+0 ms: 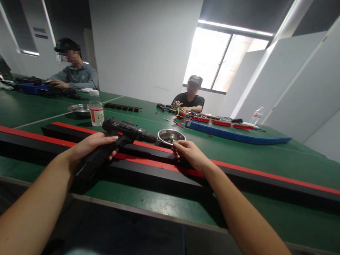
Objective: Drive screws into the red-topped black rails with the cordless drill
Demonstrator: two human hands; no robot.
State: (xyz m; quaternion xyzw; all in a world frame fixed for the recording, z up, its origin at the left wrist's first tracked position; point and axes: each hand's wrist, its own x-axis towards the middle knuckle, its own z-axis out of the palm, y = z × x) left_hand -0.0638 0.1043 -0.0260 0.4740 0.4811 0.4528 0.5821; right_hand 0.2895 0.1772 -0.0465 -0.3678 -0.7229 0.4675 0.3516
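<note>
My left hand (96,145) is wrapped round the grip of a black cordless drill (123,130), whose chuck points to the right. The fingers of my right hand (187,152) are pinched together by the drill's tip; what they hold, if anything, is too small to make out. Just behind them stands a round metal bowl (172,135) with small dark pieces in it. Under both hands, a long black bar with a red top strip (153,164) runs across the table. A shorter black and red bar (74,132) lies behind it.
On the green table (155,201) stand a bottle with a red label (96,113) and another metal bowl (78,109). Farther back lie a long blue strip (236,134) and several wired red parts (200,118). Two people (74,75) sit across the table.
</note>
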